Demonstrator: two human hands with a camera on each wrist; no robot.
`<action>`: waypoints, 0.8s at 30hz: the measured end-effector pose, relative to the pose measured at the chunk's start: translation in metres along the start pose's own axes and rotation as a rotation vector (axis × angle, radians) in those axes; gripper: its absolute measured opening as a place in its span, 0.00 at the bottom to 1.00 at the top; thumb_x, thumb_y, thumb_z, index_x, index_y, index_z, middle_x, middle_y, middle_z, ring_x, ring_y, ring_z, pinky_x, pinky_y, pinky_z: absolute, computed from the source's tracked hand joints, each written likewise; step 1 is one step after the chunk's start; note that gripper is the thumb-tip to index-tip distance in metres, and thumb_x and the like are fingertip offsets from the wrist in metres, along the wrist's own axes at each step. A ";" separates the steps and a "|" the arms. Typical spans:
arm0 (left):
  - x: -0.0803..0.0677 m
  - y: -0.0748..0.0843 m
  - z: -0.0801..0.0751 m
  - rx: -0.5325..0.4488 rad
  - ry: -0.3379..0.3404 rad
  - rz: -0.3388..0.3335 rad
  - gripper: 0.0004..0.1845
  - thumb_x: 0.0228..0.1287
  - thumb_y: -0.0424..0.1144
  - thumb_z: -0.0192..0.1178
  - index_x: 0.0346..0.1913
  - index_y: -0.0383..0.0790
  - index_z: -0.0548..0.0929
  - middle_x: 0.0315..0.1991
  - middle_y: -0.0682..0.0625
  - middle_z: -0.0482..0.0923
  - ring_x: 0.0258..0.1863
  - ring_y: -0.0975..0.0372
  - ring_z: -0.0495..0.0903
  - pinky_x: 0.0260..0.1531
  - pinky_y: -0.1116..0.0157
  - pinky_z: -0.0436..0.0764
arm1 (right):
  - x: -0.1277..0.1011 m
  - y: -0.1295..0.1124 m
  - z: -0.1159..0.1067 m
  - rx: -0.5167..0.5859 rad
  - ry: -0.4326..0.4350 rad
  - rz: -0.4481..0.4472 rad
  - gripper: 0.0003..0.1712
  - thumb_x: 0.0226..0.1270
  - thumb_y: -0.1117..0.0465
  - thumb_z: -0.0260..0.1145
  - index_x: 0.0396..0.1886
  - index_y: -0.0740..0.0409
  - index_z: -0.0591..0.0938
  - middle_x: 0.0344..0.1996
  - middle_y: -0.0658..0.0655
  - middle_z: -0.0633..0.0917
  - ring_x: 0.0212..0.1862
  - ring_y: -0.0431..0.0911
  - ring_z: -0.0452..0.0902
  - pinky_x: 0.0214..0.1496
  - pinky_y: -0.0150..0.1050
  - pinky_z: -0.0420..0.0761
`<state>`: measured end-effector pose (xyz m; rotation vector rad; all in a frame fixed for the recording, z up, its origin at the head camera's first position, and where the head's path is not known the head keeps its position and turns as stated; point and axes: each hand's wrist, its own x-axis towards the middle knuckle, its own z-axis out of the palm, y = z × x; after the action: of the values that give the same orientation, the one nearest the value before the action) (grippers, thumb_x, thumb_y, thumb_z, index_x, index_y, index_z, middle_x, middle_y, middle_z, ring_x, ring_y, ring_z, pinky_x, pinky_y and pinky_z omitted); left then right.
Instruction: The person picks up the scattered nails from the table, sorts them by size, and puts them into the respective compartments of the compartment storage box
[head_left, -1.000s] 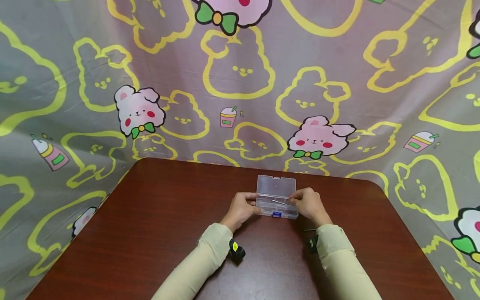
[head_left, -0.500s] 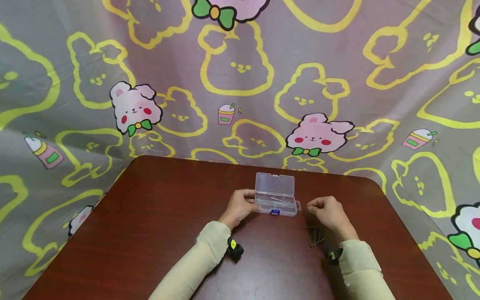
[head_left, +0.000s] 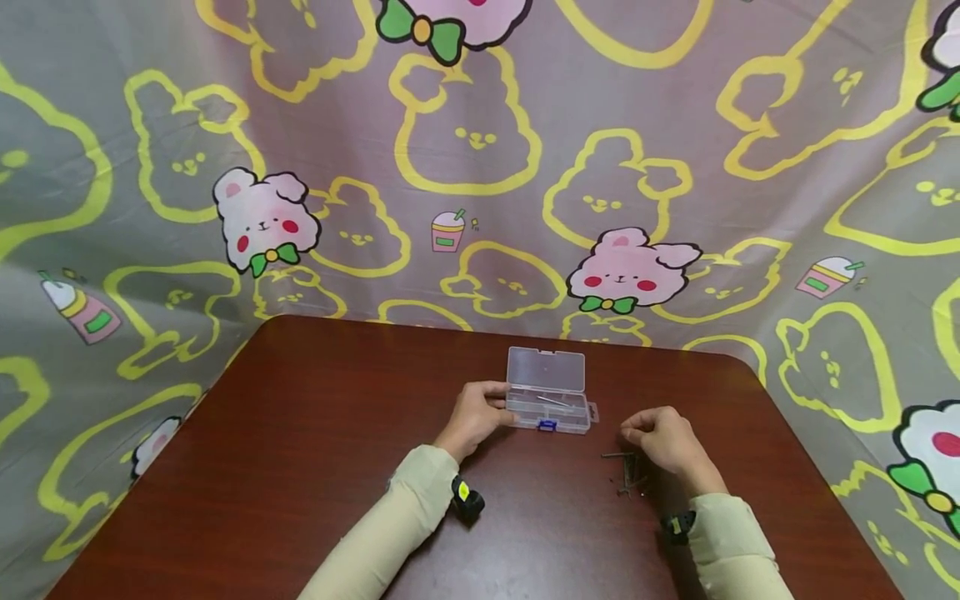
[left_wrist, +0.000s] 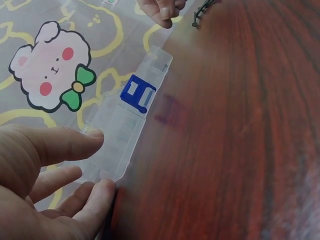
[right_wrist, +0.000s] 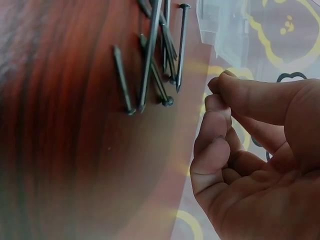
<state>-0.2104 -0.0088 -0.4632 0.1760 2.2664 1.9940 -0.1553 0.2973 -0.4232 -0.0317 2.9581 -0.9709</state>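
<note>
A small clear plastic box [head_left: 546, 412] with a blue latch [left_wrist: 136, 93] lies on the brown table [head_left: 322, 450], its lid [head_left: 546, 369] tipped open toward the back. One nail [head_left: 556, 401] rests inside it. My left hand [head_left: 498, 407] grips the box's left end, index finger [left_wrist: 65, 144] on top and thumb [left_wrist: 95, 200] at the near corner. A loose pile of dark nails [head_left: 628, 471] lies to the right of the box. Just above that pile hovers my right hand [head_left: 630, 433], fingers curled and thumb against index [right_wrist: 220, 87], with nothing seen between them.
A cartoon-print cloth [head_left: 480, 167] hangs behind and around the table. The table's rounded far corners [head_left: 738, 362] are close behind the box. Both forearms wear pale sleeves [head_left: 405, 517], and a small dark wrist device [head_left: 467, 500] sits on the left one.
My right hand left the box, where it set down a nail, and drew back right to hover over the nail pile. My left hand kept its hold on the box.
</note>
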 end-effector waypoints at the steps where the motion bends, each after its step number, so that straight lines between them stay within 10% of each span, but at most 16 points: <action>1: 0.000 0.000 0.000 0.002 0.002 0.000 0.30 0.45 0.19 0.74 0.57 0.29 0.83 0.50 0.37 0.82 0.47 0.50 0.82 0.36 0.64 0.84 | 0.000 0.000 0.001 -0.004 0.000 -0.005 0.05 0.67 0.63 0.70 0.36 0.59 0.90 0.36 0.56 0.88 0.41 0.52 0.81 0.41 0.50 0.79; 24: 0.000 0.002 0.000 0.021 0.002 -0.016 0.30 0.47 0.20 0.74 0.58 0.29 0.83 0.48 0.37 0.83 0.41 0.58 0.84 0.35 0.64 0.84 | -0.010 0.014 0.003 -0.031 -0.032 0.007 0.04 0.58 0.67 0.75 0.32 0.55 0.91 0.30 0.51 0.88 0.37 0.48 0.81 0.41 0.52 0.80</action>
<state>-0.2099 -0.0087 -0.4614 0.1569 2.2830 1.9648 -0.1451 0.3075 -0.4336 -0.0365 2.9415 -0.9154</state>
